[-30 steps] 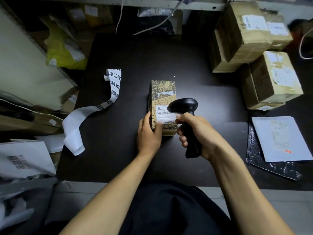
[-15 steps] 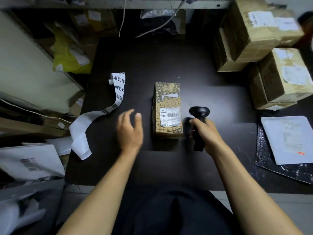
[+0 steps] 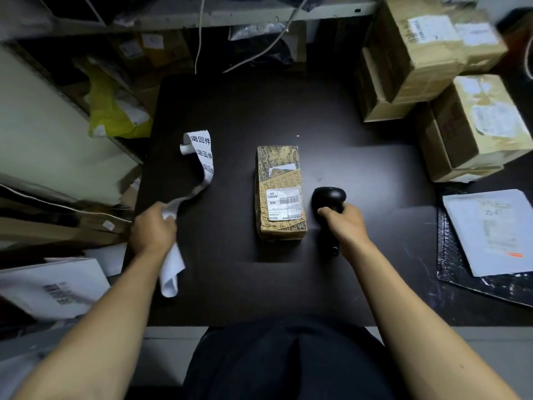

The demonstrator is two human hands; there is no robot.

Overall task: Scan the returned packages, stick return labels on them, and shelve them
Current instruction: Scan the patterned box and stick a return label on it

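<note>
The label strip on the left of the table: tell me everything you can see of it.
The label strip is a long white paper ribbon, printed with repeated black Chinese characters along its far part. It lies on the dark table, left of the small brown package and apart from it. Its far end curls over into a small loop; from there it twists and runs toward the person. The left hand grips it about midway, and the blank near end hangs folded below that hand.

Dim, cluttered stockroom nook.
A dark counter [image 3: 259, 111] sits under a grey metal shelf [image 3: 259, 15] along its far edge; pale floor [image 3: 167, 356] shows below its near edge.
</note>
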